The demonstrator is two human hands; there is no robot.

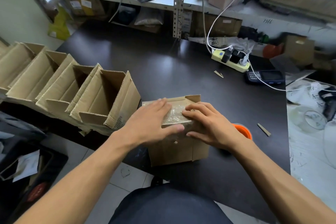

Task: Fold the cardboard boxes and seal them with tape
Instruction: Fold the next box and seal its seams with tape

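A small cardboard box [179, 148] stands on the dark table [181, 71] right in front of me. A strip of clear tape [177, 112] shines across its closed top. My left hand [151, 123] lies flat on the top's left side, thumb stretched over the front edge. My right hand [209, 123] presses its fingertips on the tape at the right side, thumb against the box's front. An orange tape roll [243, 131] peeks out behind my right wrist.
Several open folded boxes [107, 96] stand in a row at the left. A power strip [231, 61] with white cables, a dark handheld device [263, 76] and cardboard scraps [263, 129] lie at the right. Cluttered shelves rise behind the table.
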